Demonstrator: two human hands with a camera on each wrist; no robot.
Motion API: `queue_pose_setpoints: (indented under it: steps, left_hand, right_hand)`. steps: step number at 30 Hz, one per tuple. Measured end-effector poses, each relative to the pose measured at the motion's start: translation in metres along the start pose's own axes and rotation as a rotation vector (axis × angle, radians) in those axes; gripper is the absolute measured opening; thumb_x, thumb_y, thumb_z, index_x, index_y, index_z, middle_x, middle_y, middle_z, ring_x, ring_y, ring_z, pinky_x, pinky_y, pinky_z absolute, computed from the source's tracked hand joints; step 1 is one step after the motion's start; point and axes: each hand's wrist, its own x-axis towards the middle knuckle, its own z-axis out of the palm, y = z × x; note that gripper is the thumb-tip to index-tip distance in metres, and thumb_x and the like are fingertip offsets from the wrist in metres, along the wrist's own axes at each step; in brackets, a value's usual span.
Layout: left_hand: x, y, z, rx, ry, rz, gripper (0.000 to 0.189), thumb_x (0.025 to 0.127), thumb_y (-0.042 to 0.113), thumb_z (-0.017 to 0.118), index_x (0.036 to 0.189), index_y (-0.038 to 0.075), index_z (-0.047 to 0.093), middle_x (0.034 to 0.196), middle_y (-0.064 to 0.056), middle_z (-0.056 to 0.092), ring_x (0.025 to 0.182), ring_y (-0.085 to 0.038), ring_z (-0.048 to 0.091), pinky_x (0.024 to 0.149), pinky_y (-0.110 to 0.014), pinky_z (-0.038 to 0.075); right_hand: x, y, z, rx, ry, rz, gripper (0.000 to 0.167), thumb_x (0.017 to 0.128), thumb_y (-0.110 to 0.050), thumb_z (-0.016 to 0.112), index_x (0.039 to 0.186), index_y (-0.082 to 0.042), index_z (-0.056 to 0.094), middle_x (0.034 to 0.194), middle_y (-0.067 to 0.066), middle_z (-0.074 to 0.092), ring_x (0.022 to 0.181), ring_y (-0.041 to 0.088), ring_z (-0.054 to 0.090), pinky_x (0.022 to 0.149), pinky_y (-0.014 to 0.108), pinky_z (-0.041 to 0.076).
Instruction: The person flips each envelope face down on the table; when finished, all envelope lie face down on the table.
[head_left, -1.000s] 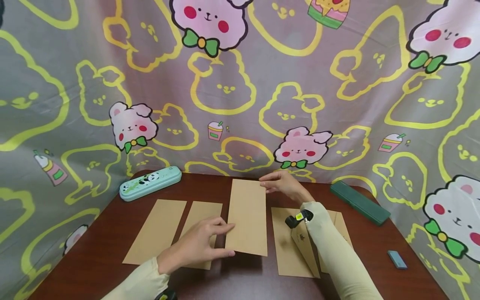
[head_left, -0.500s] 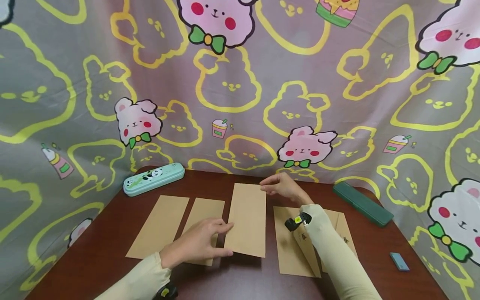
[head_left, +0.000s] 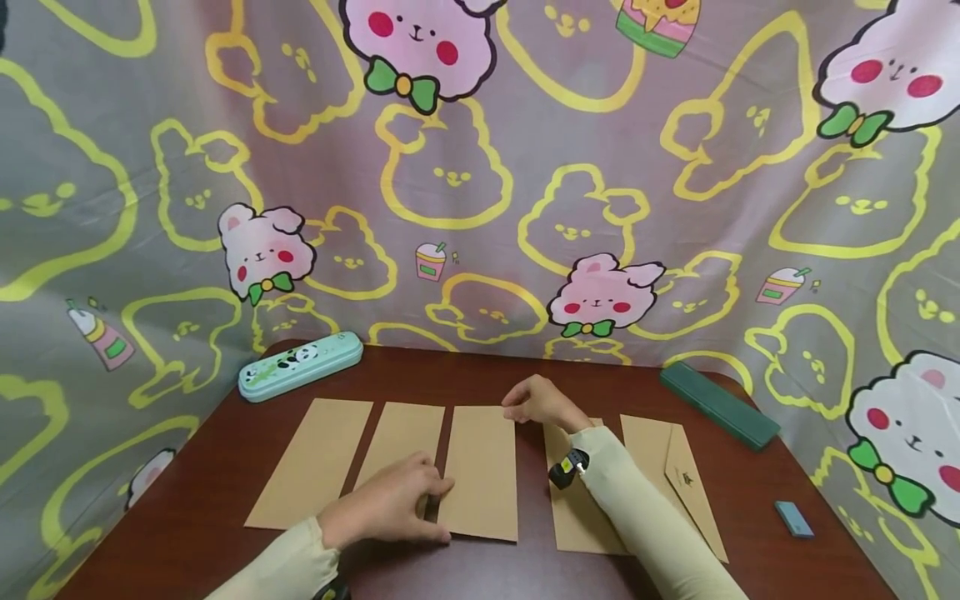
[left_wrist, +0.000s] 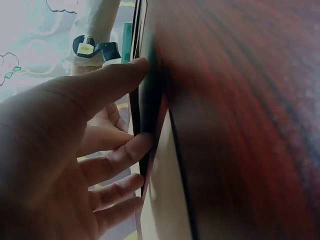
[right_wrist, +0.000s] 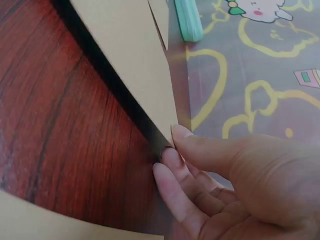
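A plain brown paper envelope point(head_left: 480, 475) lies low over the table in the middle of a row of similar ones. My right hand point(head_left: 542, 404) pinches its far right corner between thumb and fingers, as the right wrist view shows. There, a dark shadow runs along the edge of the envelope point(right_wrist: 127, 55). My left hand point(head_left: 397, 504) is at its near left side, thumb and fingers spread apart, fingertips right at the edge. Two envelopes point(head_left: 311, 462) lie flat to the left, one partly under my left hand. Another envelope point(head_left: 588, 517) lies to the right, partly covered by my right forearm.
At the far right of the row an envelope point(head_left: 648, 450) shows its pointed flap with a small dark print. A mint panda pencil case point(head_left: 300, 367) stands back left, a dark green case point(head_left: 720, 404) back right. A small blue block point(head_left: 794, 518) lies right. A patterned curtain point(head_left: 450, 192) hangs behind.
The middle envelope has come down toward the table and a little nearer to me. My right hand has moved down and left with its corner; my left hand has lowered slightly.
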Motion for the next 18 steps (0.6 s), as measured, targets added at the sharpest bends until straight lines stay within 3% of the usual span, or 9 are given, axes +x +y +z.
queue_pose_setpoints:
  steps: [3, 7, 9, 13, 18]
  left_hand:
    - [0.000, 0.000, 0.002, 0.008, -0.022, -0.021, 0.049, 0.079, 0.049, 0.085, 0.114, 0.015, 0.077, 0.082, 0.016, 0.059, 0.091, -0.004, 0.044, 0.077, -0.021, 0.044]
    - [0.004, 0.000, 0.000, 0.014, -0.071, -0.032, 0.034, 0.081, 0.047, 0.085, 0.094, 0.020, 0.068, 0.076, 0.014, 0.051, 0.087, -0.005, 0.041, 0.072, -0.020, 0.039]
    - [0.007, 0.001, -0.002, -0.004, -0.088, -0.035, 0.034, 0.082, 0.047, 0.084, 0.099, 0.021, 0.071, 0.081, 0.013, 0.053, 0.088, -0.005, 0.041, 0.073, -0.020, 0.040]
    - [0.018, 0.008, -0.006, -0.062, -0.078, -0.021, 0.047, 0.086, 0.045, 0.081, 0.123, 0.017, 0.074, 0.098, 0.007, 0.061, 0.090, -0.007, 0.049, 0.076, -0.021, 0.043]
    - [0.048, 0.038, -0.008, -0.013, -0.081, 0.034, 0.054, 0.089, 0.050, 0.077, 0.133, 0.020, 0.070, 0.117, 0.006, 0.065, 0.104, -0.009, 0.059, 0.085, -0.026, 0.049]
  right_hand:
    - [0.001, 0.000, 0.004, -0.046, 0.014, -0.019, 0.010, 0.085, -0.009, 0.083, 0.095, -0.007, 0.080, 0.088, 0.004, 0.078, 0.075, 0.012, 0.068, 0.067, 0.028, 0.055]
    - [0.000, 0.003, 0.002, -0.130, 0.020, -0.073, 0.012, 0.084, -0.009, 0.084, 0.095, -0.008, 0.080, 0.092, 0.003, 0.078, 0.083, 0.012, 0.066, 0.071, 0.026, 0.053]
    - [-0.001, 0.005, -0.002, -0.156, 0.010, -0.116, 0.017, 0.084, -0.010, 0.084, 0.100, -0.007, 0.080, 0.096, 0.005, 0.078, 0.088, 0.013, 0.068, 0.073, 0.027, 0.055]
    - [-0.012, 0.013, -0.025, -0.208, -0.018, -0.168, 0.024, 0.088, -0.013, 0.080, 0.110, -0.005, 0.077, 0.105, 0.008, 0.078, 0.095, 0.017, 0.070, 0.079, 0.031, 0.056]
    - [-0.034, 0.029, -0.073, -0.286, -0.068, -0.098, 0.029, 0.089, -0.019, 0.081, 0.113, -0.005, 0.075, 0.106, 0.009, 0.077, 0.097, 0.020, 0.069, 0.082, 0.036, 0.056]
